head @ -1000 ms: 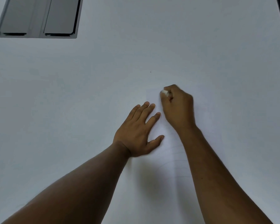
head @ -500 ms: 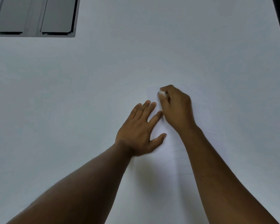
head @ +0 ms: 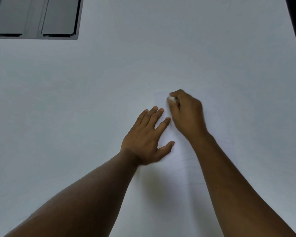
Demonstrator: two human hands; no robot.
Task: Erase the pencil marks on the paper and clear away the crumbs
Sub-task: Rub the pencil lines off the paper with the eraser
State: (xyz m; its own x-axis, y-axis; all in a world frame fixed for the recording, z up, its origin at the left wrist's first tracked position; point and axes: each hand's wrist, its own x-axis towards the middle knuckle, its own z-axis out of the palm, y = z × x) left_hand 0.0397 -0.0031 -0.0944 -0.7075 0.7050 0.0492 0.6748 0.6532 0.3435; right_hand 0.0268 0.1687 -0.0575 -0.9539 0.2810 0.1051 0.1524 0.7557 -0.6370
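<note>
Head view looks down on a white table (head: 75, 117) with a sheet of paper (head: 181, 161) lying toward its near edge, right of the middle, its outline barely separable from the surface. The left hand (head: 147, 139) lies flat on the paper's left part, fingers straight and spread, thumb out to the side, pinning it. The right hand (head: 186, 113) is curled around a small white eraser (head: 171, 99), pinching it at the fingertips and pressing it onto the paper near the sheet's far left corner. Faint curved pencil lines (head: 186, 159) show on the paper between the forearms, nearer the table's near edge.

To do this well, I would judge short strokes running away from the pinning hand safest (rubbing toward it tends to buckle thin paper). The flat hand should sit close to the rubbed spot and shift along as the eraser works toward the near lines. Light, even pressure looks wise. Crumbs are too small to make out. A grey recessed panel (head: 36, 17) sits at the table's far left corner.
</note>
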